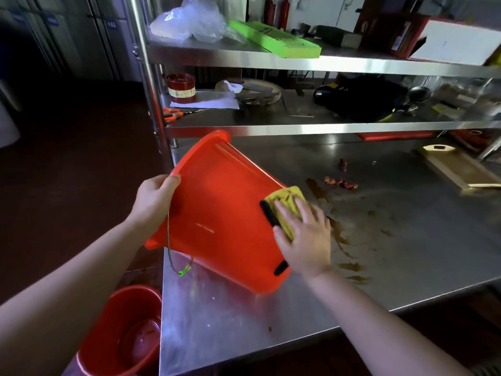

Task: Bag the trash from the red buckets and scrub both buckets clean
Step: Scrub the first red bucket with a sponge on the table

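From the head camera, a red bucket (217, 213) of glossy orange-red plastic lies tipped on its side at the left end of a steel table (406, 226). Its wide mouth faces left, out past the table edge, and its narrower base points right. A thin wire handle (168, 240) hangs slack from the rim and ends in a small green piece near the table top.

The left hand (156, 198) grips the upper rim at the mouth, thumb on the outside wall and fingers curled over the lip. The right hand (303, 237) lies flat, fingers straight and slightly spread, pressing a yellow sponge (284, 203) against the bucket's outer wall right at the base end. The sponge is soiled with brown marks.

Brown smears (349, 264) and red scraps (339, 183) lie on the table just right of that hand. A second red bucket (122, 335) stands upright on the floor below the table's left corner, well apart from both hands, its inside looking wet.
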A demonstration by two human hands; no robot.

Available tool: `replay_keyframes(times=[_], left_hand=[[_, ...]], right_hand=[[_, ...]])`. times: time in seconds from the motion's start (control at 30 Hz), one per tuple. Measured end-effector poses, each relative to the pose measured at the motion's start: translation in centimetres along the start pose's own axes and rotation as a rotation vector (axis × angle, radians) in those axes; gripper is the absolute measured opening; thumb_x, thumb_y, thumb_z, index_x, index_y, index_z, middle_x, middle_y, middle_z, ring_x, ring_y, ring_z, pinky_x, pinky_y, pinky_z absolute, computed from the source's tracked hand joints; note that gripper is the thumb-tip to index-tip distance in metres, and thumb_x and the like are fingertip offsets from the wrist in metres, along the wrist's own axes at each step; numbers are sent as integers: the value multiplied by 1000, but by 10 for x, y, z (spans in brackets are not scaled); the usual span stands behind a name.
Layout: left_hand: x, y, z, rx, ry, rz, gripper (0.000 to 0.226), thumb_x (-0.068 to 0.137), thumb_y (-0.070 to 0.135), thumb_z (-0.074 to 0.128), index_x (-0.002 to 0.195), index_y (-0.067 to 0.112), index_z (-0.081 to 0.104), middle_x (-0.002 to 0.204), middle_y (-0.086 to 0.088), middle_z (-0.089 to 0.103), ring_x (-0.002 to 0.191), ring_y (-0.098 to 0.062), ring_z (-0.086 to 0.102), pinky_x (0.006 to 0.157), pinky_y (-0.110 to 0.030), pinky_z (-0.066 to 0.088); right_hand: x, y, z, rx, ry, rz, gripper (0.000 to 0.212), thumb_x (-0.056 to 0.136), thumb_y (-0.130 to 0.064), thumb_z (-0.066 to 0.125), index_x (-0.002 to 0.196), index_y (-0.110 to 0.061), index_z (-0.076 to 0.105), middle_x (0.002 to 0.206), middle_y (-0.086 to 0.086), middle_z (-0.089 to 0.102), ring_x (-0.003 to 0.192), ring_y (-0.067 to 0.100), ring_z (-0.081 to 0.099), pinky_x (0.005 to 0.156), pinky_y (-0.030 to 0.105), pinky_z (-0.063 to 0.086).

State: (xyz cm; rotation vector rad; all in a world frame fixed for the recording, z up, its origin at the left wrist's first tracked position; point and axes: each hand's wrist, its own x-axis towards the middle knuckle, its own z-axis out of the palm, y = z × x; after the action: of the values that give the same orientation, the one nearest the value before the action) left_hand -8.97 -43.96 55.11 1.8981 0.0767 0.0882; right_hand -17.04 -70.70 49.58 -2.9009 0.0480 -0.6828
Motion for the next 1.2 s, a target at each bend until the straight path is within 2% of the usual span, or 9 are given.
replay_keyframes(times=[0.1, 0.17, 0.47, 0.53, 0.67, 0.8, 0.93, 1.03, 1.2], left_hand=[[-9, -14, -6, -61, 8, 35, 24, 87, 36, 48, 76, 19, 61, 60, 1, 54, 54, -14, 51, 53, -29, 41], [-16, -20, -9, -78, 21, 43, 24, 81, 42, 45, 79, 25, 61, 67, -2, 58, 60, -17, 55, 58, -31, 45], [-21, -37, -26, -31, 49, 3, 40, 73, 54, 45, 84, 22, 66, 76, -5, 68, 70, -24, 65, 70, -52, 55], [-22, -40, -31, -31, 60, 2, 39, 74, 55, 45, 81, 23, 66, 76, -7, 69, 71, -27, 66, 70, -53, 54], [-32, -43, -37, 5, 79, 36, 39, 71, 56, 41, 80, 25, 64, 74, -7, 67, 65, -19, 61, 67, -48, 54], [-34, -39, -50, 164, 12, 151, 39, 69, 48, 41, 90, 22, 61, 76, -1, 64, 71, -23, 59, 69, -46, 51], [-7, 5, -43, 286, -7, 118, 35, 86, 47, 44, 111, 25, 53, 98, 1, 62, 89, -20, 59, 81, -40, 50], [-2, 16, -36, 415, 52, 12, 45, 95, 52, 33, 96, 15, 58, 88, -2, 62, 84, -24, 60, 76, -40, 50], [-19, 7, -32, 452, 159, 107, 44, 96, 48, 33, 88, 14, 59, 72, 0, 59, 72, -22, 56, 65, -37, 44]], right_hand=[[52, 9, -9, 211, -243, 305, 46, 93, -48, 41, 139, -39, 43, 150, -3, 35, 130, 26, 37, 102, 39, 33], [67, 5, -11, 203, -344, 335, 47, 95, -50, 34, 140, -41, 39, 151, -4, 33, 129, 28, 36, 103, 40, 32], [44, -99, 1, -112, -60, -375, 51, 89, -50, 38, 140, -41, 38, 148, -1, 39, 119, 33, 43, 88, 45, 42], [61, -93, 3, -102, -73, -308, 50, 90, -51, 37, 139, -43, 38, 147, -1, 39, 117, 32, 44, 89, 44, 42], [92, -64, 3, 87, -286, 142, 48, 94, -52, 35, 142, -45, 34, 152, -3, 30, 129, 30, 35, 106, 45, 30], [76, -58, -5, 65, -256, 136, 48, 96, -50, 34, 143, -43, 33, 153, -1, 29, 130, 30, 35, 107, 44, 31], [51, -77, -4, -12, -129, -22, 45, 95, -48, 39, 139, -40, 42, 147, 3, 41, 120, 34, 44, 96, 44, 39], [19, -93, -7, -47, 0, -239, 46, 89, -46, 44, 133, -40, 49, 141, 2, 49, 115, 33, 48, 86, 44, 42], [-11, -108, 0, 33, 58, -795, 24, 84, -28, 61, 107, -34, 66, 140, -3, 50, 124, 36, 47, 97, 47, 37]])
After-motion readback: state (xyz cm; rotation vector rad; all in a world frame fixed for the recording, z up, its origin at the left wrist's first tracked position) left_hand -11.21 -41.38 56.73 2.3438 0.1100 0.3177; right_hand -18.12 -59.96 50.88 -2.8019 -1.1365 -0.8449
